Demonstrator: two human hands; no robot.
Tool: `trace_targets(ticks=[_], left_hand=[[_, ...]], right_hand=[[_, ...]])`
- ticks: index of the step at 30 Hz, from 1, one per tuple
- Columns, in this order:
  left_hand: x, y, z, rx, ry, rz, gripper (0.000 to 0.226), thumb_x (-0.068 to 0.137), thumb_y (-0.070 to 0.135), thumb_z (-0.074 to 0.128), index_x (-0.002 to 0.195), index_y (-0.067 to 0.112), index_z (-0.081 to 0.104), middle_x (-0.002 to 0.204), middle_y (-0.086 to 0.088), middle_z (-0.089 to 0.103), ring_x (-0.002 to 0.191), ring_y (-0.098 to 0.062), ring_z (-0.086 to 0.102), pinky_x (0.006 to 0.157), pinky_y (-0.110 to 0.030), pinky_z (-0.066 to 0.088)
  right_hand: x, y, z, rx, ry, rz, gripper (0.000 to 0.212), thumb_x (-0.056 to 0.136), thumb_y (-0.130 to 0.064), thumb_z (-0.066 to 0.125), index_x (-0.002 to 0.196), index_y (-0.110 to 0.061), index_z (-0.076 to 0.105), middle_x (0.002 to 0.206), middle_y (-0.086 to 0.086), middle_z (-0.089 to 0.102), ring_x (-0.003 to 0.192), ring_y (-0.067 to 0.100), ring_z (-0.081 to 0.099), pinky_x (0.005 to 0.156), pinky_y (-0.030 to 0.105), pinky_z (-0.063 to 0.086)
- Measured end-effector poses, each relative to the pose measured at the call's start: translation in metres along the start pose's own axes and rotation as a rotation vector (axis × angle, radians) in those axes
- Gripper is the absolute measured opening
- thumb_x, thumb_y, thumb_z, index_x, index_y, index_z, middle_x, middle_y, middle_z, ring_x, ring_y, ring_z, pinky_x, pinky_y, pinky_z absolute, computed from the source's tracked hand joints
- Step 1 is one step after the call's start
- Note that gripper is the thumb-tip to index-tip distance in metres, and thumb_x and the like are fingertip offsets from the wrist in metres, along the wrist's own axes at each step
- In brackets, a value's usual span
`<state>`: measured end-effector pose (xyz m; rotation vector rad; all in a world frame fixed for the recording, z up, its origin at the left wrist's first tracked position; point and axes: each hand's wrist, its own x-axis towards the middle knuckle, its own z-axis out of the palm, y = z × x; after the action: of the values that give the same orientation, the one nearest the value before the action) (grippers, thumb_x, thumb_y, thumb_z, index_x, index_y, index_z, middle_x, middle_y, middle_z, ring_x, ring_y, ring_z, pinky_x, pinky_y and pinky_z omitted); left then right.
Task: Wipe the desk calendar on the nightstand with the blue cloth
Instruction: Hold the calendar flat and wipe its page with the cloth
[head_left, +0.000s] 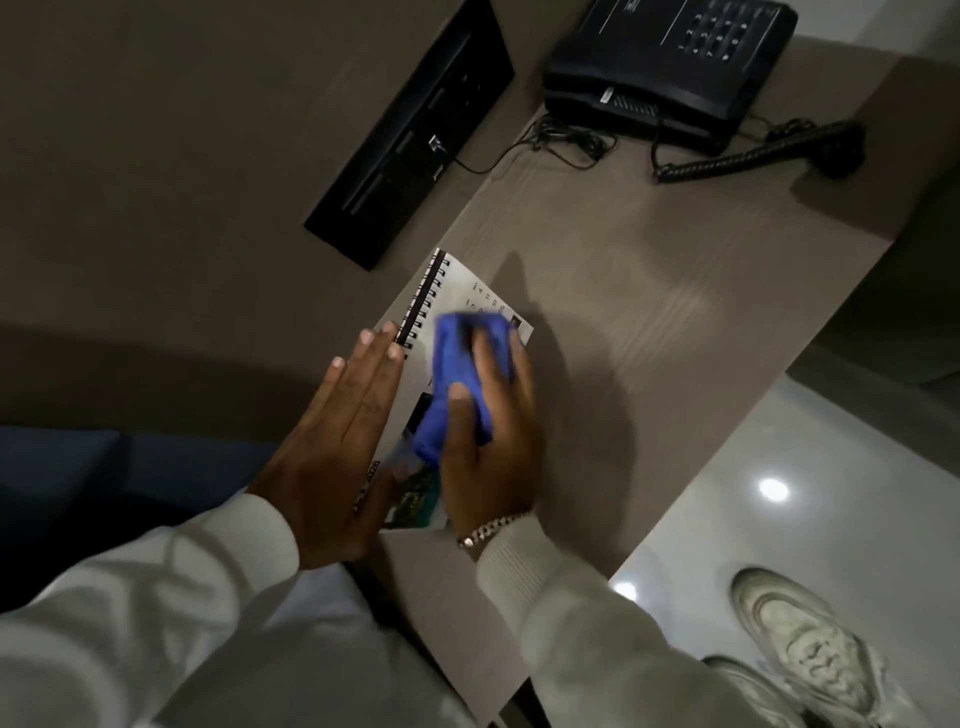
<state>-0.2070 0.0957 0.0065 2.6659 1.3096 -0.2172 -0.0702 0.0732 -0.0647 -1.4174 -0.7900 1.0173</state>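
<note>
At the lower centre of the frame, the left hand (337, 441) is laid open and flat, fingers together, along the left edge of the white spiral-bound desk calendar (462, 306), apparently to steady it; nothing is gripped by it. Just to its right, the crumpled blue cloth (457, 374) is clasped by the right hand (493, 431) and pressed onto the calendar page. The calendar is seen lying flat on the brown wood-grain nightstand (649, 291), its long axis running from the wrists up towards the frame's centre, black wire binding on the left. The unwiped date grid lies just beyond the right hand's fingertips, so the next stroke is judged to go forward along that axis. Farther off, a black corded telephone (670, 62) sits upper right.
</note>
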Motion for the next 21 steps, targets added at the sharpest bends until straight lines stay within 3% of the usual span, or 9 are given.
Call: trace_targets(ticks=[3, 7, 10, 13, 14, 17, 21], left_hand=[[-0.001, 0.001, -0.001, -0.004, -0.002, 0.006, 0.092, 0.086, 0.031, 0.047, 0.155, 0.013, -0.009, 0.166, -0.003, -0.012, 0.155, -0.027, -0.005, 0.124, -0.045, 0.008], [0.000, 0.000, -0.002, -0.020, 0.008, 0.011, 0.094, 0.083, 0.023, 0.048, 0.155, 0.015, -0.012, 0.165, 0.001, -0.014, 0.155, -0.025, -0.006, 0.125, -0.041, 0.004], [0.001, 0.001, -0.002, -0.010, 0.023, 0.007, 0.093, 0.082, 0.019, 0.049, 0.155, 0.012, -0.009, 0.165, -0.004, -0.009, 0.155, -0.024, -0.005, 0.126, -0.035, 0.001], [0.000, 0.001, 0.000, 0.012, 0.024, 0.000, 0.093, 0.082, 0.018, 0.049, 0.155, 0.010, -0.006, 0.165, -0.009, -0.004, 0.155, -0.027, -0.002, 0.126, -0.039, 0.005], [0.000, 0.001, 0.000, 0.017, 0.026, -0.006, 0.090, 0.083, 0.019, 0.048, 0.155, 0.010, -0.005, 0.165, -0.011, -0.002, 0.155, -0.027, -0.002, 0.126, -0.041, 0.007], [-0.001, -0.001, 0.001, 0.026, 0.024, 0.002, 0.084, 0.089, 0.028, 0.044, 0.155, 0.008, -0.003, 0.165, -0.015, 0.002, 0.155, -0.029, 0.000, 0.124, -0.047, 0.012], [-0.002, -0.001, 0.000, 0.036, 0.015, -0.002, 0.083, 0.093, 0.036, 0.045, 0.156, 0.008, -0.001, 0.166, -0.014, 0.003, 0.155, -0.029, 0.003, 0.123, -0.051, 0.016]], right_hand=[[0.013, -0.004, 0.018, -0.009, 0.024, -0.111, 0.048, 0.096, -0.027, 0.043, 0.141, -0.033, 0.028, 0.160, 0.010, 0.017, 0.144, 0.025, 0.027, 0.106, 0.049, 0.044], [0.006, 0.026, 0.011, -0.138, -0.018, 0.046, 0.048, 0.096, -0.032, 0.039, 0.143, -0.033, 0.029, 0.160, 0.005, 0.017, 0.142, 0.024, 0.032, 0.106, 0.045, 0.044], [-0.029, 0.041, 0.000, -0.240, -0.081, -0.031, 0.050, 0.097, -0.025, 0.045, 0.141, -0.036, 0.023, 0.159, 0.007, 0.019, 0.145, 0.021, 0.025, 0.111, 0.026, 0.032], [-0.055, 0.040, -0.005, -0.143, -0.145, -0.039, 0.054, 0.096, -0.022, 0.046, 0.141, -0.039, 0.021, 0.158, 0.007, 0.023, 0.146, 0.016, 0.019, 0.115, 0.010, 0.016], [-0.055, 0.037, -0.007, -0.100, -0.146, -0.023, 0.053, 0.096, -0.025, 0.045, 0.141, -0.040, 0.023, 0.157, 0.007, 0.026, 0.145, 0.016, 0.022, 0.115, 0.013, 0.021], [-0.020, 0.020, -0.005, -0.053, -0.071, 0.035, 0.049, 0.094, -0.048, 0.038, 0.141, -0.044, 0.024, 0.151, 0.010, 0.038, 0.134, 0.024, 0.043, 0.104, 0.044, 0.046], [0.029, 0.014, 0.006, -0.116, -0.027, 0.015, 0.050, 0.095, -0.038, 0.040, 0.144, -0.033, 0.028, 0.158, 0.009, 0.022, 0.138, 0.028, 0.037, 0.101, 0.051, 0.048]])
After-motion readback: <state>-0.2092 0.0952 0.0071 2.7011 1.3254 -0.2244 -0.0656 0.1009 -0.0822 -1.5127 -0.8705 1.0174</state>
